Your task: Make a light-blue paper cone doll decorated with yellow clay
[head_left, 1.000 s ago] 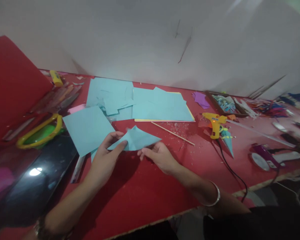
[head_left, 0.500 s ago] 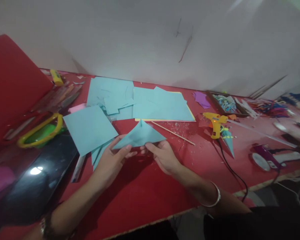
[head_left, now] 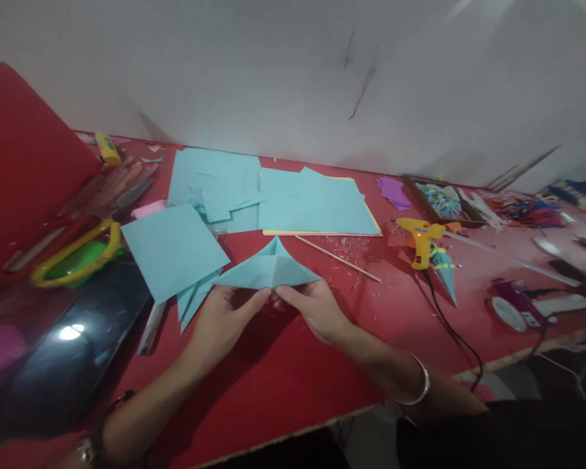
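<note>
Between both hands is a folded light-blue sheet of paper (head_left: 258, 271), roughly triangular, its peak pointing away from me and a crease down its middle. My left hand (head_left: 229, 316) pinches its near edge, the thumb close to the centre. Right of the crease, my right hand (head_left: 317, 309) grips the same edge, its thumb almost touching the left one. Fingers under the paper are partly hidden. Left of it, a square light-blue sheet (head_left: 176, 251) lies over folded blue pieces (head_left: 195, 303). A thin wooden stick (head_left: 339, 259) rests just beyond my right hand.
A yellow glue gun (head_left: 420, 242) with a lit orange light and black cord stands right, beside a blue paper cone (head_left: 446, 280). Blue sheets (head_left: 317, 202) lie along the wall. A dark glossy panel (head_left: 73, 352) and a yellow-rimmed green item (head_left: 78, 254) are left. A scrap-filled tray (head_left: 439, 202) sits back right.
The paper's sides have spread and its near edge now bends at a central crease. My left thumb has moved right along the edge, closer to my right thumb.
</note>
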